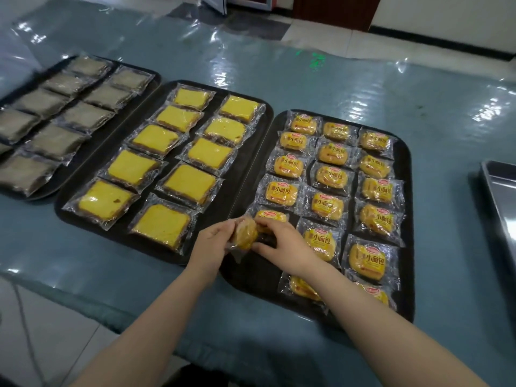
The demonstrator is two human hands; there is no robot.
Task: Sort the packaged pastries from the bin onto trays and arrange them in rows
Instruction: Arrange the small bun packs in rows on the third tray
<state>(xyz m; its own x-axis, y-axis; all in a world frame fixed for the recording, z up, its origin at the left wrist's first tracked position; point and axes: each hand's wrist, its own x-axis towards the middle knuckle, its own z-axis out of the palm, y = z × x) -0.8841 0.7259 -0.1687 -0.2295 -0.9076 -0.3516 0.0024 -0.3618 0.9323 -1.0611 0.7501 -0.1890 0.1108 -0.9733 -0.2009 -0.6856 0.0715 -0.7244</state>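
Both hands meet on one wrapped small bun — the left hand pinches its left edge, fingers curled. The right hand grips its right side, just above the right tray — at the near end of its left row.

The table is covered with a glossy, wrinkled clear plastic sheet over a blue-grey matt cloth. On it lie three matt black trays. Every pastry on them is in shiny transparent plastic film. Right of the trays stands a smooth metal bin, dull silver.
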